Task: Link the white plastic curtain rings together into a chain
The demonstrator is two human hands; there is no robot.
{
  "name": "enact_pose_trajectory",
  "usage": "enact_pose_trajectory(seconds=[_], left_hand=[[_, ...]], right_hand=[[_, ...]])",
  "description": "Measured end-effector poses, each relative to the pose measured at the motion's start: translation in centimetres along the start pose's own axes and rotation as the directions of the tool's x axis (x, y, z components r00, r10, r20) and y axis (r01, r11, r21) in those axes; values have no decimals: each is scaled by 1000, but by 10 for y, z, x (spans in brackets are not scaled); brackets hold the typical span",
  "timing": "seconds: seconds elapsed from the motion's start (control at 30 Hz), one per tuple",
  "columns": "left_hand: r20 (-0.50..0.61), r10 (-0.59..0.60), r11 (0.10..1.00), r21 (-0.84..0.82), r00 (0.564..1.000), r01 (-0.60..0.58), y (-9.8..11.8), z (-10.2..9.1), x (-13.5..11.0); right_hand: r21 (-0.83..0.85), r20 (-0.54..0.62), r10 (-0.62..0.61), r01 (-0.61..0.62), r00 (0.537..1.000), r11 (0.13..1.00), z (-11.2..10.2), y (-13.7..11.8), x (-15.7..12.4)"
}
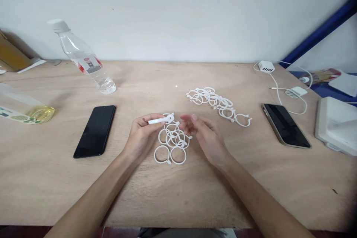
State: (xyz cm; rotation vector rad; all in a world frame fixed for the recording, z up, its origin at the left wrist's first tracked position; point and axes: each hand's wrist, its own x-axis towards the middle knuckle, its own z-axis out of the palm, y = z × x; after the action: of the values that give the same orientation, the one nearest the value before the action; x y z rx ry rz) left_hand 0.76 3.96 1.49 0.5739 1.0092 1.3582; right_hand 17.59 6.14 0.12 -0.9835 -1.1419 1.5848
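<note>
Fingers of the left hand [141,133] pinch a thin white plastic ring [156,121] edge-on, likely leaving its small eyelet [168,119] clear; the right hand [208,135], apart, faces it with fingers loosely spread. Matching white rings [182,144] lie heaped between, probably for easy reach; a second cluster [219,100] sits far right.

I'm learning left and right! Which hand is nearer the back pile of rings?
Right. The right hand is just in front of the back pile; the left hand is farther, front-left.

On the pale-brown wooden tabletop [178,193] we see thin white plastic rings [182,143] at centre, rectangular black-screened phones [95,132] left and right, a clear, white-capped plastic bottle [90,65] upper left.
</note>
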Motion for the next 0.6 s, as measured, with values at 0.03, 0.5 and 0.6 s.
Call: enact_pose_trajectory(seconds=[0.03, 0.5, 0.6], left_hand=[[-3, 11, 999, 37, 1000, -10, 0, -1, 0], [199, 143, 826, 516, 970, -228, -4, 3, -11], [301, 80, 827, 512, 950, -232, -1, 6, -12]], right_hand=[[-8, 7, 2, -2, 1000, 1000, 1, 0, 0], [-132, 0, 10, -10, 1000, 991, 7, -3, -3], [-130, 9, 12, -11, 1000, 991, 4, -3, -2]])
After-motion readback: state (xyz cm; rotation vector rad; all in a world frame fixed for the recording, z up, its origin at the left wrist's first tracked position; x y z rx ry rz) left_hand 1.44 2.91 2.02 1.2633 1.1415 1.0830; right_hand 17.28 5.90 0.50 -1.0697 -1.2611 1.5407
